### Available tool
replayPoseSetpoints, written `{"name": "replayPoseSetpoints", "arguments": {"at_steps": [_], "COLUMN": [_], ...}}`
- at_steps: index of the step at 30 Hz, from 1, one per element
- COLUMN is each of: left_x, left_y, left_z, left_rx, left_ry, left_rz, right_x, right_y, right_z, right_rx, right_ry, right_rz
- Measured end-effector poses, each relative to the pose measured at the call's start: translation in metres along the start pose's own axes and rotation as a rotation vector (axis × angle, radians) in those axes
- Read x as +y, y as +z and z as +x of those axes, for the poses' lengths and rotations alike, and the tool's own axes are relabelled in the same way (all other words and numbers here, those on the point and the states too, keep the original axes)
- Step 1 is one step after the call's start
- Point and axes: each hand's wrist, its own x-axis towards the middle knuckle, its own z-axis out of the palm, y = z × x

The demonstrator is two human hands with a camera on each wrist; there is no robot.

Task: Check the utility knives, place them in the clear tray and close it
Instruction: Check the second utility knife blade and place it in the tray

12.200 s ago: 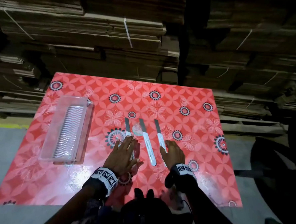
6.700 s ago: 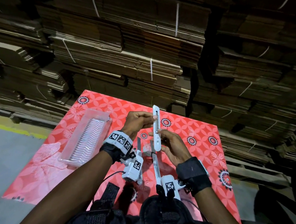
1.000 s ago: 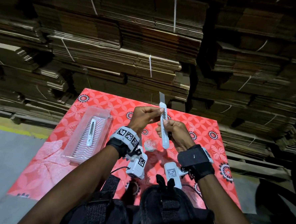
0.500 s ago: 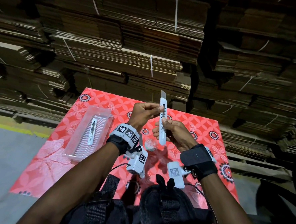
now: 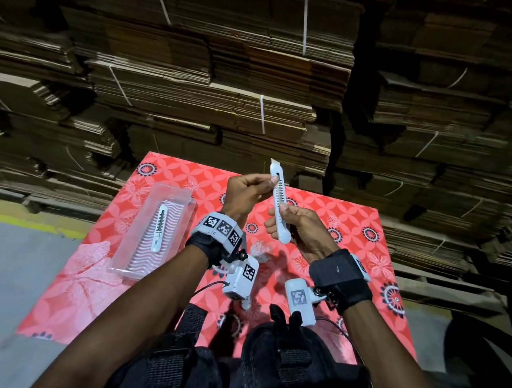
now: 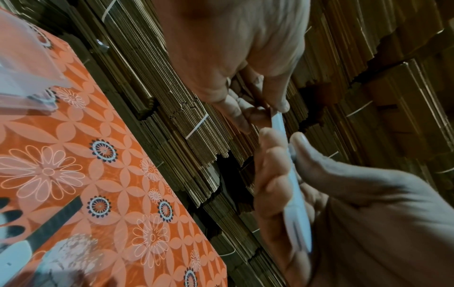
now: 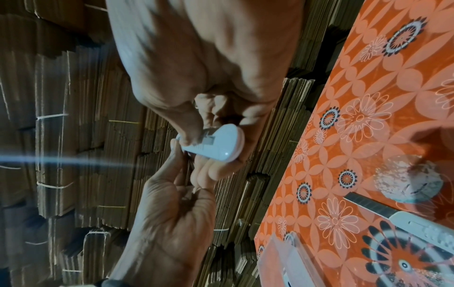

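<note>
- I'm checking the second knife [image 5: 279,204], held upright above the red cloth [image 5: 351,229]: my right hand [image 5: 301,235] grips its lower end, my left hand [image 5: 247,193] pinches near its tip.
- Next, I judge, it goes left into the clear tray [image 5: 133,264], beside the knife in the tray [image 5: 159,228].
- A third knife [image 7: 417,231] and a crumpled wad [image 7: 407,180] lie on the cloth; nothing blocks the way.
</note>
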Motion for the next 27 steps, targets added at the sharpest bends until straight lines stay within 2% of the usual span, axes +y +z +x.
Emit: {"name": "replayPoseSetpoints", "arguments": {"at_steps": [6, 13, 27], "left_x": [-0.009, -0.005, -0.004], "left_y": [0.001, 0.002, 0.002], "left_z": [-0.006, -0.001, 0.010], "left_rx": [-0.068, -0.041, -0.027], "left_ry": [-0.028, -0.032, -0.014], "left_rz": [0.068, 0.055, 0.089], "right_x": [0.004, 0.003, 0.002], "right_y": [-0.003, -0.004, -0.005], "right_z": [0.005, 0.006, 0.012], "right_rx": [0.006, -0.028, -0.039], "right_ry": [-0.026, 0.018, 0.055], "right_rz": [-0.016, 0.155, 0.158]}}
